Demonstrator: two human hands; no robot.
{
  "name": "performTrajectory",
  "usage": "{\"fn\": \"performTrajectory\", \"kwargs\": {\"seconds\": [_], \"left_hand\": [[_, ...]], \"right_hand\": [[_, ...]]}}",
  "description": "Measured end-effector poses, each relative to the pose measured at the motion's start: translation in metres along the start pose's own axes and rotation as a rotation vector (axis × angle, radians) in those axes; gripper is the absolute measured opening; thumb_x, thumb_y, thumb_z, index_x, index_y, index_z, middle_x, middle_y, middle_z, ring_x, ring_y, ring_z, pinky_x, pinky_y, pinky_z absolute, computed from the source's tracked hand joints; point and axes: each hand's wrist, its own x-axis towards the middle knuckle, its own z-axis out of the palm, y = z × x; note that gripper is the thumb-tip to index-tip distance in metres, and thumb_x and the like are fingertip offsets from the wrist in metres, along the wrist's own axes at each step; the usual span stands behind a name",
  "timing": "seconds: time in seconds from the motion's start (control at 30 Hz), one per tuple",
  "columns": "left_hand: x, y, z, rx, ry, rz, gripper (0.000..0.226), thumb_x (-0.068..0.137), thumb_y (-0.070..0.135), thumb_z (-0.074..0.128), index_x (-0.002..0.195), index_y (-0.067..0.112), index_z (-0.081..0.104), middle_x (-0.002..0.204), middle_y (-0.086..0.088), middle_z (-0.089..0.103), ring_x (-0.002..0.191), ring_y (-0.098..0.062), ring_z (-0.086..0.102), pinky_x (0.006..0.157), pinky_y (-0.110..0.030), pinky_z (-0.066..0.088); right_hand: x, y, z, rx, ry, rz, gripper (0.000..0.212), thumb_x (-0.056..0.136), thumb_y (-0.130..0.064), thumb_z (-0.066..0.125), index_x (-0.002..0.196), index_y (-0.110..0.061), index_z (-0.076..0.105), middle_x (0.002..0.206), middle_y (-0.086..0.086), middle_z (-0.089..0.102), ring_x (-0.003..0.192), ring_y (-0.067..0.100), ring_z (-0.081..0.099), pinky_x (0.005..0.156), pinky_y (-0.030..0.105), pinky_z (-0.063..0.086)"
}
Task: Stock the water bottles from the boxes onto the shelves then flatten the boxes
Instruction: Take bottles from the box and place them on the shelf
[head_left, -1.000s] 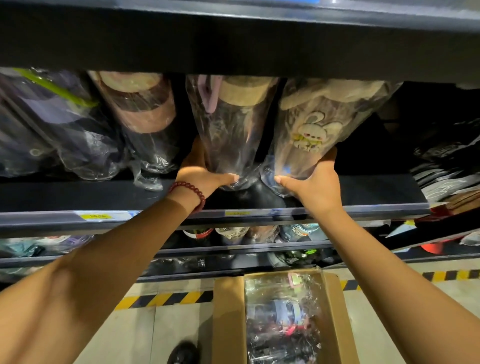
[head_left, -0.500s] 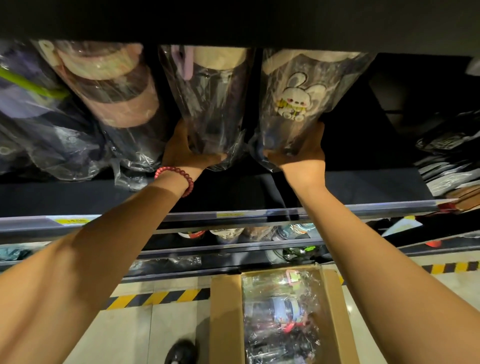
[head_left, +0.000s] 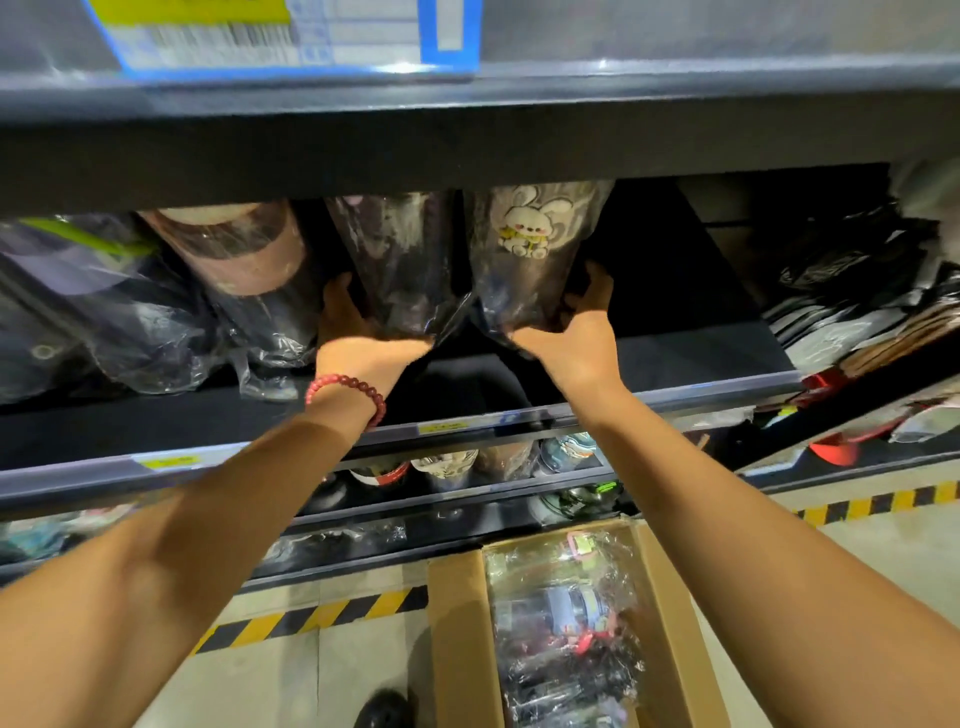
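Note:
Two plastic-wrapped water bottles stand on the dark shelf (head_left: 691, 358). My left hand (head_left: 358, 338), with a red bead bracelet on the wrist, grips the base of the plain dark bottle (head_left: 400, 265). My right hand (head_left: 571, 332) grips the base of the bottle with a rabbit picture (head_left: 524, 249). Both bottles sit well back under the upper shelf, side by side. On the floor below, an open cardboard box (head_left: 457, 644) holds several more wrapped bottles (head_left: 566, 623).
More wrapped bottles (head_left: 234, 270) fill the shelf to the left. Shelf space to the right of the rabbit bottle is bare. The upper shelf edge (head_left: 467, 140) hangs low overhead with a price label (head_left: 291, 36). Lower shelves hold cups. Yellow-black tape (head_left: 311, 618) marks the floor. My shoe (head_left: 384, 712) stands beside the box.
Both hands have pushed the two bottles from the shelf's front edge deeper toward the back. The view has tilted upward, showing the upper shelf's label.

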Motion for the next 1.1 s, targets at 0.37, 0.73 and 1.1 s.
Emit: {"fn": "performTrajectory", "kwargs": {"seconds": [0.37,0.73,1.1], "left_hand": [[-0.137,0.024,0.036,-0.057,-0.542,0.111,0.056,0.074,-0.001,0.074,0.122,0.010,0.046,0.124,-0.005,0.048,0.116,-0.017,0.049,0.083,-0.016,0.047],[-0.231,-0.015,0.164,0.397,-1.196,0.019,0.072,0.070,0.011,0.081,0.132,0.008,0.044,0.126,-0.008,0.054,0.112,-0.022,0.054,0.090,-0.034,0.050],[-0.264,-0.140,0.211,0.824,-1.285,-0.096,0.066,0.078,0.017,0.075,0.135,0.009,0.042,0.132,-0.010,0.053,0.122,-0.026,0.050,0.101,-0.037,0.042]], "right_hand": [[-0.134,0.053,-0.082,0.149,0.180,0.210,0.047,0.084,-0.010,0.069,0.125,-0.011,0.045,0.105,-0.003,0.050,0.097,0.018,0.052,0.089,0.042,0.045],[-0.279,0.188,-0.154,0.153,0.419,0.700,0.034,0.086,-0.013,0.066,0.115,-0.009,0.048,0.098,0.002,0.051,0.091,0.022,0.051,0.083,0.037,0.046],[-0.372,0.320,-0.120,0.278,0.484,1.062,0.049,0.076,-0.028,0.075,0.117,-0.011,0.055,0.108,0.003,0.063,0.100,0.025,0.060,0.085,0.038,0.051]]}}
